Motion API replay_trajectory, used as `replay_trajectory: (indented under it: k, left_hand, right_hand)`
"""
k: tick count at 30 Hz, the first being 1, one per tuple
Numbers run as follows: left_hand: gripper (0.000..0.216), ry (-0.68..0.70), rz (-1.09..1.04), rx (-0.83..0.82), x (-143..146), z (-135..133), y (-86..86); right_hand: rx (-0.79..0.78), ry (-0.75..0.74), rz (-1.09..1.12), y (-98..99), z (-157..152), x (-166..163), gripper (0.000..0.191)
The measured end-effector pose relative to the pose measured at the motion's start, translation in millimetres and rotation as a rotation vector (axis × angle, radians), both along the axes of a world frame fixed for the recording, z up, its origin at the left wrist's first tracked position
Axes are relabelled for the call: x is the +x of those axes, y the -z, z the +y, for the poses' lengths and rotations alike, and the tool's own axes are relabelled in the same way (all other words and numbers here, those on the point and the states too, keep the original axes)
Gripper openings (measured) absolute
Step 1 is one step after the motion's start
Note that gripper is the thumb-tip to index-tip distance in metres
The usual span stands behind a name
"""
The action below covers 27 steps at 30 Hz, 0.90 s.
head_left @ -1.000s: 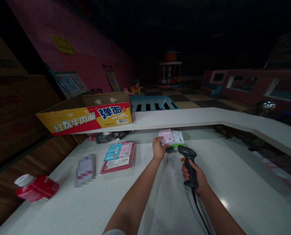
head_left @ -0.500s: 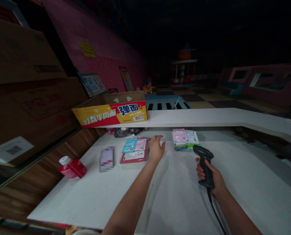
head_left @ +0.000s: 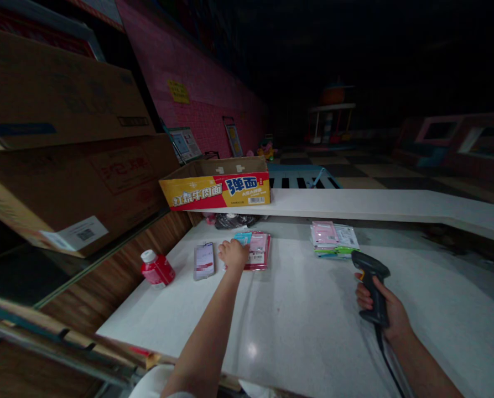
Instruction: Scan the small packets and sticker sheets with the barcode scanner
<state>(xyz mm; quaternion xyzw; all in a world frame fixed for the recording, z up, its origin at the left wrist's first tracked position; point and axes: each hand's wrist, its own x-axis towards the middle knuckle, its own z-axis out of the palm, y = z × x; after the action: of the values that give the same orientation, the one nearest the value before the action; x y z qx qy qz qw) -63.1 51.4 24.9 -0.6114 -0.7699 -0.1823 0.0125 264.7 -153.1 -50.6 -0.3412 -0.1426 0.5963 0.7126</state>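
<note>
My right hand (head_left: 385, 309) is wrapped round the grip of a black barcode scanner (head_left: 373, 287), whose cord runs down to the bottom edge. The scanner's head points forward and left, just in front of a stack of flat packets (head_left: 333, 240), pink and white on top with green beneath. My left hand (head_left: 234, 254) is over the left side of another pile, its fingers bent and apart, with nothing visible in them. In that pile a pink packet (head_left: 258, 243) and a light blue packet (head_left: 243, 237) lie on red-edged packs (head_left: 257, 266). A phone (head_left: 204, 261) lies left of my left hand.
A red bottle with a white cap (head_left: 157, 269) lies tilted on the white counter (head_left: 288, 320). An open noodle carton (head_left: 222, 190) sits on the raised ledge (head_left: 354, 199) behind. Large cardboard boxes (head_left: 64, 177) are stacked at the left.
My left hand has moved left, from the right side of the left pile to over its left side. My right hand still holds the scanner. The view has turned left.
</note>
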Motion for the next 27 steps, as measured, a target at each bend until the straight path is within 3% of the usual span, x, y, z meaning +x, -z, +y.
replay_trajectory:
  k: [6, 10, 14, 18, 21, 24, 27]
  left_hand:
    - [0.050, -0.025, -0.032, -0.044, -6.8, 3.6, 2.4]
    - [0.048, -0.015, -0.020, 0.029, -8.1, 0.4, -2.3]
    - [0.049, 0.029, -0.141, 0.136, -10.1, 1.7, -5.5]
    - [0.050, 0.095, -0.324, 0.261, -11.7, 7.5, -8.5]
    - [0.032, 0.186, -0.501, 0.359, -7.2, 9.9, -9.5]
    - [0.016, 0.284, -0.786, 0.431, 10.4, 7.5, -4.3]
    - [0.016, 0.417, -1.169, 0.351, 43.0, -2.7, 11.4]
  right_hand:
    - [0.018, -0.004, 0.040, 3.7, 0.1, 1.3, 0.036]
    - [0.010, -0.005, 0.063, 4.2, 0.2, 1.9, 0.036]
    - [0.012, -0.009, 0.073, 3.0, 0.0, 1.3, 0.037]
    - [0.014, 0.002, 0.087, 3.2, 0.2, 0.8, 0.036]
    - [0.020, -0.001, 0.103, 4.6, 1.0, 1.4, 0.033]
    - [0.024, 0.001, 0.094, 5.7, 2.0, 2.1, 0.034]
    - [0.028, 0.000, 0.069, 5.5, 2.4, 1.5, 0.036]
